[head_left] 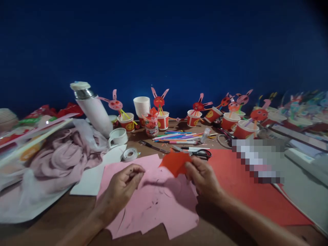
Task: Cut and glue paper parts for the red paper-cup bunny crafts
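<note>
My right hand [202, 176] pinches the right edge of a small piece of orange-red paper [175, 162], holding it above the desk. My left hand [128, 181] hovers over the left part of a pink paper sheet [153, 212], thumb and fingertips pressed together; whether anything tiny is between them I cannot make out. Dark marks and cut edges show on the pink sheet. Just behind the orange-red paper lies a pair of scissors [202, 152] with dark handles. A large red sheet [238, 184] lies under and beyond my right forearm.
A roll of tape [130, 154], a white mug [118, 137] and a leaning thermos [93, 111] stand at the left, near crumpled mauve cloth [64, 155]. Coloured sticks [176, 136] lie mid-desk. Behind are paper cups [193, 118] with rabbit faces and stacked white cups [142, 106].
</note>
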Tool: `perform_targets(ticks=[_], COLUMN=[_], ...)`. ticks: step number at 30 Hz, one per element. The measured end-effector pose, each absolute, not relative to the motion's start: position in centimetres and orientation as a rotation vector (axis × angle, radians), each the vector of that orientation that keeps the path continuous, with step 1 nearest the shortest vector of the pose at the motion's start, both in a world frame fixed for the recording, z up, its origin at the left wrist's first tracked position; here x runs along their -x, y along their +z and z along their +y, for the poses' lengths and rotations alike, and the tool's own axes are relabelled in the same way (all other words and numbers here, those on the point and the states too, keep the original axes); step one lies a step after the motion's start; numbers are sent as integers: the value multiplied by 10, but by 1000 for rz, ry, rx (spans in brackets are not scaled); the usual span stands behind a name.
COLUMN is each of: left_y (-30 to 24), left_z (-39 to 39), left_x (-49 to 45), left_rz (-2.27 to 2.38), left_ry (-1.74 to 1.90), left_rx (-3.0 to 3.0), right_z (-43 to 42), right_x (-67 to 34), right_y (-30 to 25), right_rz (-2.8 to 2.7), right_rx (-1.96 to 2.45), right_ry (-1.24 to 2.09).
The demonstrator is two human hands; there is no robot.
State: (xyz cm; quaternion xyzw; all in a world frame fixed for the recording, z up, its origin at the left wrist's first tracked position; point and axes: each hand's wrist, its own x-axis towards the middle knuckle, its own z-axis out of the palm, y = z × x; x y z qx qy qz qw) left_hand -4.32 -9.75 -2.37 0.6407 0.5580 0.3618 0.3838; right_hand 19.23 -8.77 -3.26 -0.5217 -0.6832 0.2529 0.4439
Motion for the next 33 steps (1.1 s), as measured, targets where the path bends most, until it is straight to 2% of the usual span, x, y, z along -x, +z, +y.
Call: perform_targets(ticks=[3,7,12,22,33], left_y=[-22,-24,-23,-22,-32], left_z=[-94,-91,-91,-92,-105], left_x=[49,51,50,53,41], left_rz=[1508,1511,1487,1466,1050], left_ry=[998,1059,1097,965,800], left_rx=[-1659,-1661,-1668,-1720,-1522], right_z=[-79,-73,-77,-86,-105], right_x=[-199,-202,-196,-191,-183], right_y=[-29,-28,-31,-33,-36], right_rz=[-1504,-1517,-1515,-1636,-1744], right_rx=[1307,1290,1301,1251,1251], right_ry=[668,656,826,946,1066])
